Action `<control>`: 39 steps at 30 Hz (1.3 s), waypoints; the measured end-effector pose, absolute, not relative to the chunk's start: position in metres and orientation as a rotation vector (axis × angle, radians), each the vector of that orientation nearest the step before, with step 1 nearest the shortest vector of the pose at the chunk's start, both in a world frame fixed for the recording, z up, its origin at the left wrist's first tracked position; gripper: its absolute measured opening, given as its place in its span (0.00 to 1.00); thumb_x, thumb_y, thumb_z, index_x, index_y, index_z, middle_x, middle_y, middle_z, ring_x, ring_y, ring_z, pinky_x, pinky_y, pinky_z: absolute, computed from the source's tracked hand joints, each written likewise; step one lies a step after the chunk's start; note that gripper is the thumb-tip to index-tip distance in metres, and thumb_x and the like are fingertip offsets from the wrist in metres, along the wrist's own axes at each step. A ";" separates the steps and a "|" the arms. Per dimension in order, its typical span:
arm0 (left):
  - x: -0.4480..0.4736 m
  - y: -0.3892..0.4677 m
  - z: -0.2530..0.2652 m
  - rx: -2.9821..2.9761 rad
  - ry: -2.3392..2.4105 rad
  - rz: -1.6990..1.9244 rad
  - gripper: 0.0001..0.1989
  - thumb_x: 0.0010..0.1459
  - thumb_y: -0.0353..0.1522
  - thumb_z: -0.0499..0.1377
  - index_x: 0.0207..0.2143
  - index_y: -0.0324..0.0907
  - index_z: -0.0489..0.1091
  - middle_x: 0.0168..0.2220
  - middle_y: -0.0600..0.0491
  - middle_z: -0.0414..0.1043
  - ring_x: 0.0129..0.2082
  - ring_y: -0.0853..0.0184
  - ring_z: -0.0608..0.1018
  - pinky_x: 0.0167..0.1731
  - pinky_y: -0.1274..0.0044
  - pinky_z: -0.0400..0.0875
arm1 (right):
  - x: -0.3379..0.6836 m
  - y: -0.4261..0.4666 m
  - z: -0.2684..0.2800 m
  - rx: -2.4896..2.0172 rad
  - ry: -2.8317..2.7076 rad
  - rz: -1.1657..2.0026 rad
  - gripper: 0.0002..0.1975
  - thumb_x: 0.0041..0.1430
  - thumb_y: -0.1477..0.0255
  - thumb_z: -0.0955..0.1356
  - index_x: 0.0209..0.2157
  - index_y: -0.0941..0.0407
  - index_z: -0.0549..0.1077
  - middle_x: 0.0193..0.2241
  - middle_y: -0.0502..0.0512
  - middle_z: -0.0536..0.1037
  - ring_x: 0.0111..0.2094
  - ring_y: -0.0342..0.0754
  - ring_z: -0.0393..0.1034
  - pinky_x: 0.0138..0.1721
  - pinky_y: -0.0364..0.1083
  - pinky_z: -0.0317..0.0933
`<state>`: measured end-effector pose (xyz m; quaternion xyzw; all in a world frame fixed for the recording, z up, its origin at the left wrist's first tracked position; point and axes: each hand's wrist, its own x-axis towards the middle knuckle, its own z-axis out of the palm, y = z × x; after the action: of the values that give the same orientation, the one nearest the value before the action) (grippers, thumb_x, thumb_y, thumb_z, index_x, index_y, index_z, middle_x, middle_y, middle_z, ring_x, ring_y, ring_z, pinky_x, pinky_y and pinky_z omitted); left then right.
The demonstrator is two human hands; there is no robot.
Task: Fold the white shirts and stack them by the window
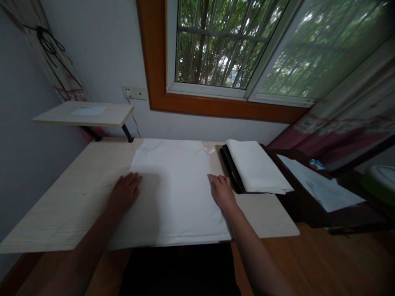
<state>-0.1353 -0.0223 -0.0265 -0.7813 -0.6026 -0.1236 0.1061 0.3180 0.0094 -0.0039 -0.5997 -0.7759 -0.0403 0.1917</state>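
Observation:
A white shirt (182, 185) lies flat on the wooden table, with small creases and folded bits at its two far corners. Its near edge runs along the table's front edge. My left hand (125, 189) rests at the shirt's left side, fingers stretched out, fingertips on the cloth. At the right side, my right hand (222, 189) lies palm down along the shirt's edge, its fingers extended and touching the border. My left arm's side of the cloth is in shadow.
Right of the shirt, folded white cloth (259, 166) lies on a black folded item (230, 170). A raised shelf (61, 113) with a paper stands at the back left of the table (68, 197). Farther right, a white sheet (317, 185) lies on a dark surface. A window is ahead.

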 end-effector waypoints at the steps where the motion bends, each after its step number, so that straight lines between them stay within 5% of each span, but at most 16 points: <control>1: -0.135 -0.024 -0.025 -2.307 -1.770 -0.356 0.25 0.67 0.33 0.46 0.63 0.41 0.68 0.66 0.44 0.67 0.66 0.52 0.68 0.66 0.54 0.58 | 0.318 0.007 -0.003 -1.705 -2.195 -0.131 0.21 0.71 0.74 0.59 0.60 0.55 0.72 0.44 0.63 0.76 0.48 0.60 0.62 0.52 0.55 0.60; 17: -0.134 -0.071 -0.026 -2.346 -1.717 -0.322 0.26 0.69 0.32 0.44 0.67 0.43 0.63 0.70 0.44 0.59 0.69 0.53 0.63 0.65 0.53 0.60 | 0.351 -0.015 0.011 -1.827 -2.343 0.256 0.28 0.66 0.77 0.62 0.66 0.54 0.63 0.54 0.59 0.78 0.51 0.56 0.68 0.52 0.49 0.58; 22: -0.130 -0.093 -0.028 -2.355 -1.714 -0.278 0.27 0.69 0.33 0.44 0.68 0.44 0.62 0.70 0.43 0.58 0.70 0.51 0.63 0.64 0.51 0.60 | 0.360 -0.014 0.013 -1.829 -2.439 0.349 0.34 0.59 0.78 0.67 0.66 0.53 0.62 0.43 0.59 0.82 0.46 0.57 0.73 0.46 0.48 0.60; 27: -0.127 -0.113 -0.027 -2.362 -1.710 -0.290 0.27 0.68 0.32 0.45 0.67 0.47 0.64 0.70 0.45 0.59 0.69 0.50 0.63 0.66 0.48 0.56 | 0.369 -0.016 0.021 -1.875 -2.387 0.731 0.45 0.51 0.78 0.71 0.70 0.52 0.56 0.30 0.53 0.81 0.30 0.52 0.76 0.33 0.45 0.60; 30: -0.128 -0.112 -0.019 -2.351 -1.743 -0.288 0.24 0.69 0.36 0.47 0.64 0.52 0.67 0.67 0.48 0.65 0.67 0.50 0.67 0.67 0.45 0.51 | 0.365 -0.011 0.030 -1.845 -2.323 0.834 0.39 0.56 0.73 0.71 0.68 0.52 0.58 0.30 0.52 0.81 0.28 0.50 0.76 0.31 0.44 0.59; 35: -0.137 -0.071 -0.007 -2.404 -1.733 -0.329 0.23 0.70 0.39 0.48 0.61 0.46 0.70 0.63 0.47 0.71 0.64 0.53 0.71 0.68 0.52 0.55 | 0.342 0.027 0.030 -1.736 -2.308 0.276 0.17 0.64 0.72 0.67 0.54 0.56 0.75 0.44 0.61 0.80 0.42 0.52 0.76 0.44 0.45 0.64; 39: -0.130 -0.023 -0.005 -2.453 -1.701 -0.366 0.24 0.70 0.38 0.46 0.61 0.40 0.71 0.65 0.44 0.68 0.66 0.55 0.69 0.67 0.59 0.60 | 0.319 0.062 0.019 -1.537 -2.353 0.127 0.11 0.66 0.74 0.66 0.46 0.56 0.78 0.43 0.60 0.78 0.46 0.52 0.72 0.51 0.46 0.63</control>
<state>-0.1303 -0.0229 -0.0049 -0.8139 -0.5642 -0.1215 0.0671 0.3194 0.0617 0.0192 -0.5391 -0.8250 0.0444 0.1634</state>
